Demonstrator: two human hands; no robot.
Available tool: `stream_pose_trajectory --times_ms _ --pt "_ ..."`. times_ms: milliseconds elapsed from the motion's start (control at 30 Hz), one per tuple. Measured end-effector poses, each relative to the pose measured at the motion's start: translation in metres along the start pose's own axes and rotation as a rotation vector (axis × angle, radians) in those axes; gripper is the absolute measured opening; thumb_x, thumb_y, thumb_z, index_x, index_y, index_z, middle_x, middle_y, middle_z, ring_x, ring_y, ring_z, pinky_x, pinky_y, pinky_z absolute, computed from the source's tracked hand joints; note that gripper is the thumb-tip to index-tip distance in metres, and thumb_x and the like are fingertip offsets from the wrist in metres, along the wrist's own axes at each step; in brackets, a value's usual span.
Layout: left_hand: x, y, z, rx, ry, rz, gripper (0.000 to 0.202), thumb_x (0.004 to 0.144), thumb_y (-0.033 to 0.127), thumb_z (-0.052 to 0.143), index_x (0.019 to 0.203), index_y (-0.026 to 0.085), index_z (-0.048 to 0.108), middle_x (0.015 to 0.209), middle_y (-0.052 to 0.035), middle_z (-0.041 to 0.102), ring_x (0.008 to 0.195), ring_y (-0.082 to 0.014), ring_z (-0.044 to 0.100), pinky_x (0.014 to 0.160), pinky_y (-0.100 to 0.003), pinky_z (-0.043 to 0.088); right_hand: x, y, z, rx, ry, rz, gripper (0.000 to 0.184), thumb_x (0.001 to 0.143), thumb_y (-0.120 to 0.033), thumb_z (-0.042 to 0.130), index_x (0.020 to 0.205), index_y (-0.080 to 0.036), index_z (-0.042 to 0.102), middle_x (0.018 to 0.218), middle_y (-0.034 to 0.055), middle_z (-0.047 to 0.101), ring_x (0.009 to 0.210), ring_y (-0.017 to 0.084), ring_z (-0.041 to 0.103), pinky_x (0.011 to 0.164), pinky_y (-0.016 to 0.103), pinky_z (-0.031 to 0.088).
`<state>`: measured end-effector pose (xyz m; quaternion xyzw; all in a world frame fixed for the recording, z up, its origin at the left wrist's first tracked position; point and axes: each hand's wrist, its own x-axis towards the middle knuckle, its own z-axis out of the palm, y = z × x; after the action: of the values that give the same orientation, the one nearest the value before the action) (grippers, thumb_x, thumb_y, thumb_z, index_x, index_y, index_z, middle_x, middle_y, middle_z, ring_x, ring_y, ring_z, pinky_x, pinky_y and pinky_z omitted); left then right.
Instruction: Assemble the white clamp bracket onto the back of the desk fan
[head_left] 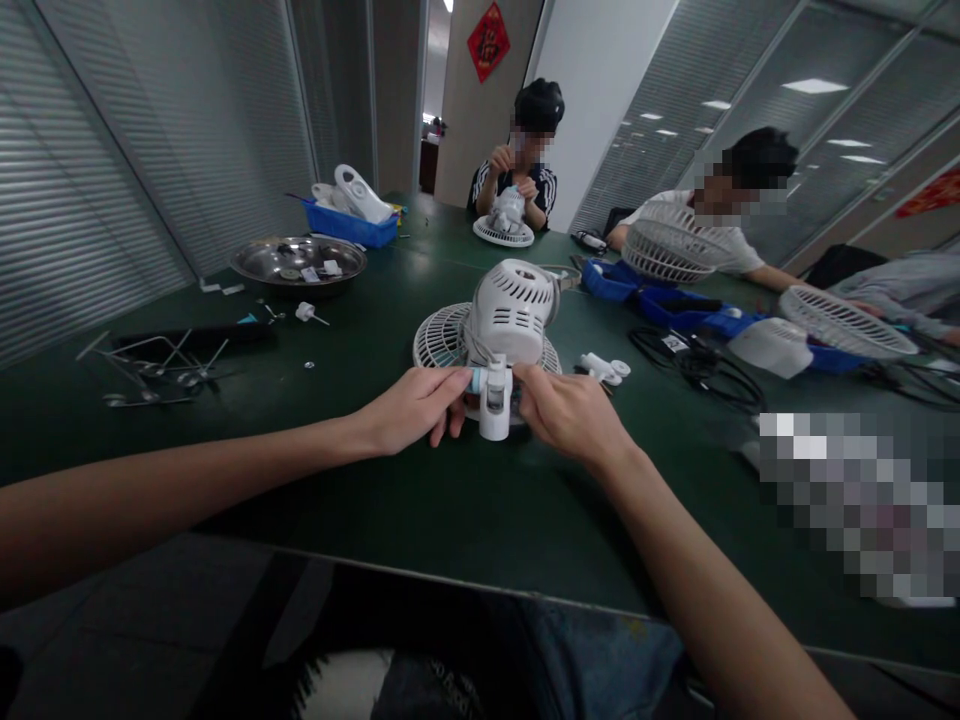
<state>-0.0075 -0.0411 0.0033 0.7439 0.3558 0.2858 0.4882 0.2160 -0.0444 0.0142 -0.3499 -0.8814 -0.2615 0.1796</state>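
Note:
A white fan head (510, 310) rests face down on its round grille (439, 340) in front of me, its slotted motor housing upward. From its near side juts a white neck joint (494, 405). My left hand (420, 405) pinches a light blue knob (477, 380) at the left of this joint, thumb along it and fingers curled below. On the opposite side my right hand (559, 405) is closed with its fingertips against the joint; whether it holds a small part there is hidden.
Left are a metal bowl (255, 262) of small parts, a blue bin (352, 224) and wire stands (161, 370). White plastic fittings (604, 368) and a black cable (694, 370) lie right. Co-workers handle fan parts across the green table (360, 530) and at right.

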Motion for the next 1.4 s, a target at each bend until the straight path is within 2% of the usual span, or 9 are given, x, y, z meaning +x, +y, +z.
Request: stream_pose_trajectory --times_ms 200,467,600,833,967,1167,1400 --pt "0.003 -0.004 -0.003 -0.122 -0.077 -0.016 0.042 0.095 0.05 0.031 0.092 0.013 0.052 0.068 -0.0013 0.061 0.044 -0.0077 0.053 0.039 -0.018 0.032 0.001 0.0 0.0 0.046 0.027 0.002 0.022 0.093 -0.022 0.036 0.095 -0.013 0.055 0.07 0.0031 0.066 0.055 0.013 0.058 0.052 0.026 0.03" --pt "0.004 0.002 -0.005 -0.178 -0.134 -0.034 0.037 0.095 0.047 0.033 0.093 0.014 0.049 0.07 -0.0016 0.06 0.045 -0.0078 0.055 0.038 -0.016 0.033 0.0 0.0 0.001 0.064 0.034 0.02 0.02 0.092 -0.022 0.038 0.093 -0.012 0.055 0.068 0.0031 0.065 0.053 0.012 0.056 0.051 0.025 0.03" --pt "0.007 0.005 -0.01 -0.19 -0.161 -0.041 0.03 0.093 0.043 0.042 0.093 0.014 0.05 0.075 -0.0013 0.06 0.047 -0.0081 0.057 0.038 -0.016 0.035 -0.001 0.001 0.004 0.065 0.095 0.0 0.017 0.09 -0.019 0.04 0.086 -0.013 0.056 0.062 0.0018 0.063 0.05 0.011 0.053 0.051 0.024 0.031" --pt "0.005 0.007 -0.011 -0.156 -0.128 0.012 0.029 0.092 0.041 0.046 0.097 0.013 0.052 0.079 -0.0014 0.06 0.052 -0.0084 0.059 0.041 -0.017 0.04 -0.002 0.003 0.003 0.063 0.219 -0.058 0.012 0.087 -0.016 0.045 0.085 -0.015 0.057 0.06 -0.0014 0.06 0.049 0.009 0.051 0.051 0.022 0.033" --pt "0.006 0.006 -0.012 -0.186 -0.149 0.018 0.029 0.091 0.04 0.048 0.095 0.012 0.054 0.08 -0.002 0.06 0.054 -0.009 0.06 0.044 -0.018 0.043 -0.002 0.002 0.002 0.087 0.286 -0.061 0.009 0.083 -0.016 0.05 0.083 -0.015 0.059 0.056 -0.0034 0.058 0.046 0.008 0.049 0.051 0.021 0.035" --pt "0.007 0.005 -0.013 -0.215 -0.132 -0.007 0.03 0.092 0.041 0.047 0.093 0.012 0.054 0.08 -0.0027 0.062 0.053 -0.0093 0.062 0.046 -0.018 0.046 -0.001 0.002 0.001 0.088 0.282 -0.058 0.008 0.082 -0.014 0.052 0.081 -0.014 0.06 0.055 -0.0029 0.057 0.046 0.008 0.05 0.05 0.021 0.036" --pt "0.007 0.008 -0.015 -0.186 -0.089 0.004 0.03 0.088 0.034 0.055 0.109 0.013 0.053 0.083 -0.0039 0.065 0.062 -0.0128 0.065 0.052 -0.022 0.05 -0.001 0.002 -0.001 0.098 0.281 -0.05 0.009 0.082 -0.014 0.051 0.082 -0.014 0.06 0.056 -0.0032 0.056 0.046 0.007 0.048 0.049 0.021 0.035"
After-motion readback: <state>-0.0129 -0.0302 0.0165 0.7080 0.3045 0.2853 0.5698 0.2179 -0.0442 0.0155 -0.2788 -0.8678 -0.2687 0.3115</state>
